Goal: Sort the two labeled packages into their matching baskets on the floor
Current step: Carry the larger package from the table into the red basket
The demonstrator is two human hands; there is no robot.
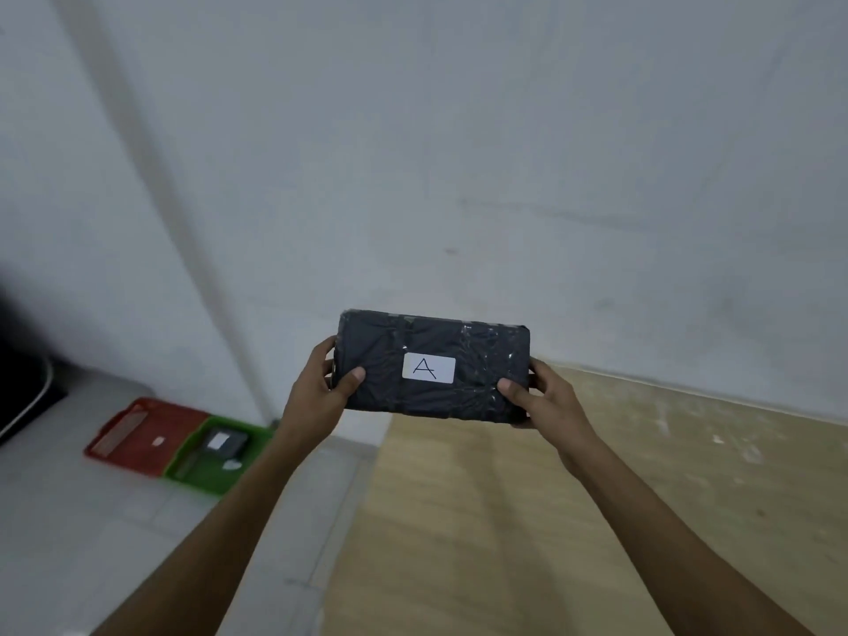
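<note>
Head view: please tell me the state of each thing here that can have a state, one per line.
Black plastic-wrapped package with white label "A": lifted, held at both ends, label facing the camera.
Left hand: closed on the package's left end.
Right hand: closed on its right end.
Red plastic basket: on the floor, no package inside.
Green plastic basket: on the floor, holding a dark package with a white label.

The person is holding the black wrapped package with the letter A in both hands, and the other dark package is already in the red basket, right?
Not quite. In the head view, the other dark package lies in the green plastic basket, not the red plastic basket. The rest is right: left hand and right hand hold the black wrapped package labeled A.
</note>
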